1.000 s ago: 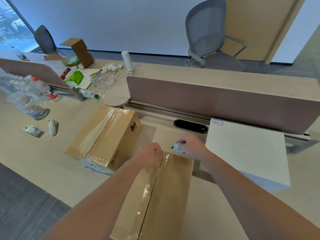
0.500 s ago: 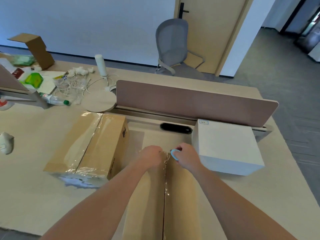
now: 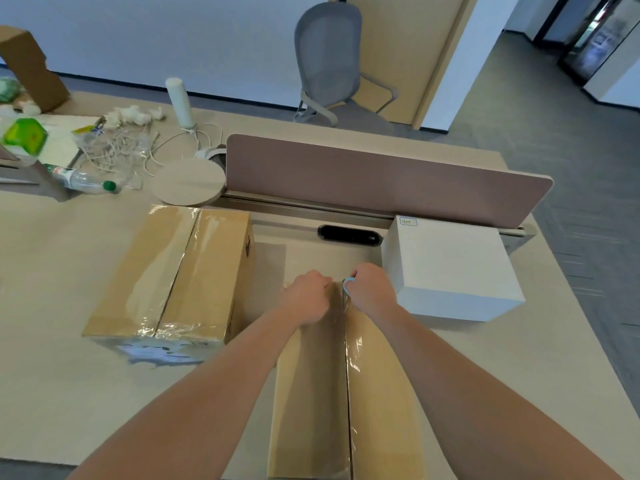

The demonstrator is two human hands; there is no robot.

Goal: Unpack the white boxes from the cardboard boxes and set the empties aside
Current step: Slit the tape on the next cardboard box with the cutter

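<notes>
1. Near cardboard box [image 3: 311, 393] lies lengthwise on the desk [image 3: 52, 393], centre of view, running away from the person. Flaps closed, clear tape [image 3: 353, 355] along the middle seam.
2. Left hand [image 3: 308, 296] is on the box's far end, left of the seam, fingers curled over the far edge and gripping it.
3. Right hand [image 3: 372, 289] is fisted around a small blue cutter [image 3: 348, 284], held at the far end of the seam. Blade is hidden, so contact with the tape can't be told.
4. Second cardboard box [image 3: 180, 271] sits just left of the near one, also taped shut, with a gap between them.
5. White box [image 3: 450, 268] stands on the desk to the right, just beside the right hand, with a small label on its far left corner.
6. Behind: a brown divider panel [image 3: 381, 178] and a black slot [image 3: 349, 234] in the desk.
7. Far left: a round wooden disc [image 3: 188, 181], a plastic bottle [image 3: 83, 176] on its side, tangled cables [image 3: 117, 143], an upright white cylinder [image 3: 180, 102] and a green packet [image 3: 26, 135].
8. Grey chair [image 3: 329, 60] stands beyond the desk.
</notes>
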